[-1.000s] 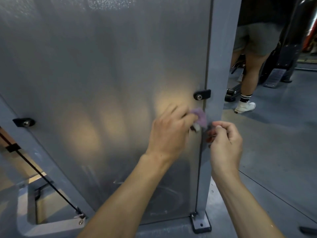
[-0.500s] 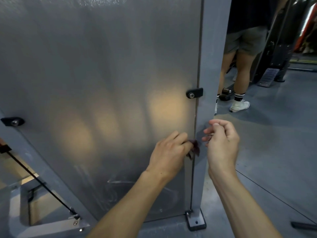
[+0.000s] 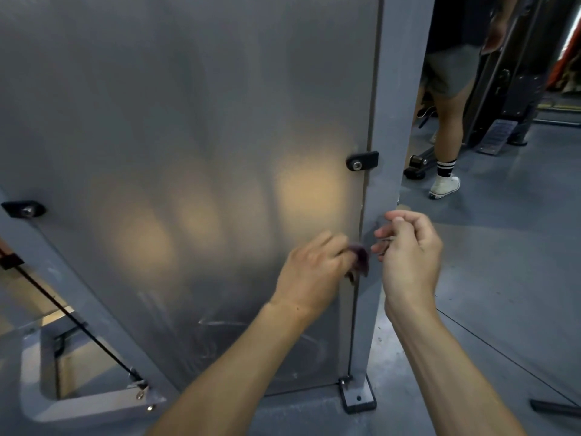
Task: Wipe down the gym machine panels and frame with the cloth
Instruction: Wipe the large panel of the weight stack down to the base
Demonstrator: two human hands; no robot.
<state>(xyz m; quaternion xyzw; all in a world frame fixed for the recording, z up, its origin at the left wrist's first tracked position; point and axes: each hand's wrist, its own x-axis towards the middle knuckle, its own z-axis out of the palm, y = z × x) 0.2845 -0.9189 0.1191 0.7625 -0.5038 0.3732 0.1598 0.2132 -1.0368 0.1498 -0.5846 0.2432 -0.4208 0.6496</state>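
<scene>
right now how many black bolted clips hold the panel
2: one black bolted clip on the translucent grey panel's right edge by the grey upright post, another at its left edge. More may sit out of frame.

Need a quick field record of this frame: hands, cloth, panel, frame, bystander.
left hand: grips the cloth, held at the panel's right edge
right hand: fingers curled, pinching something small; too blurred to name
cloth: purple, bunched, mostly hidden in the left hand
panel: grey, frosted, upright; black bolt clip on its right edge
frame post: grey, upright, right of the panel, bolted foot on the floor
bystander: legs only, behind the post
</scene>
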